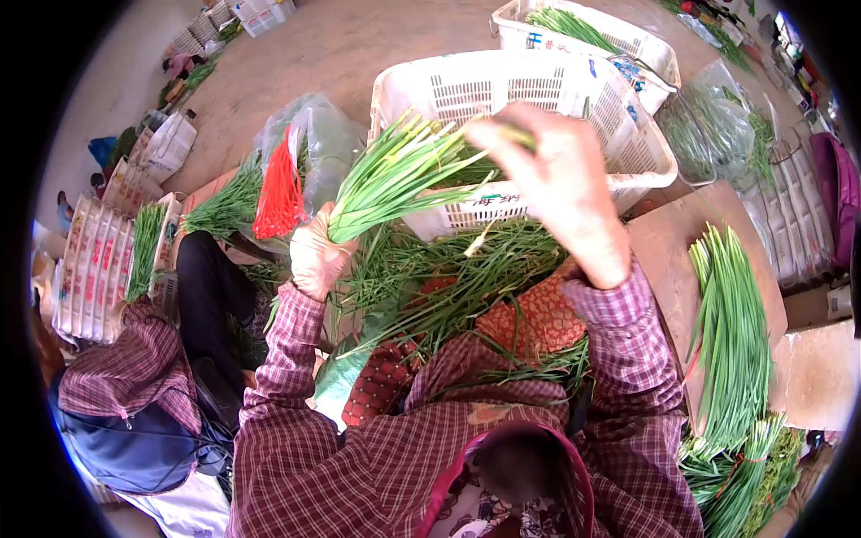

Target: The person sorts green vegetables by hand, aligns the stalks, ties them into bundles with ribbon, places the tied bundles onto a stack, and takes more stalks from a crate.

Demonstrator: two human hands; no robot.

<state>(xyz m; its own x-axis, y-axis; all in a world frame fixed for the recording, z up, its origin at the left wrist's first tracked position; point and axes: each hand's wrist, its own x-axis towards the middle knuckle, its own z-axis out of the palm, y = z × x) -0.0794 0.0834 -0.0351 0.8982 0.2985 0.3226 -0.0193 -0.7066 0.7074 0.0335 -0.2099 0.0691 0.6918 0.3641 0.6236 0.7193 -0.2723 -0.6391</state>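
Your left hand (317,255) is gripping stalks (386,186) mid-frame; your blurred right hand (558,166), upper centre, is partly hiding the crate (414,88), its fingers' hold impossible to tell.

Left-side white crate (94,260) (red markings), purple cloth (832,197), neighbouring person (117,448)

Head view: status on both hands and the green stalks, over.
Left hand grips green bundle. Right hand at its far end, hold unclear. Loose stalks heaped below; white basket just beyond.
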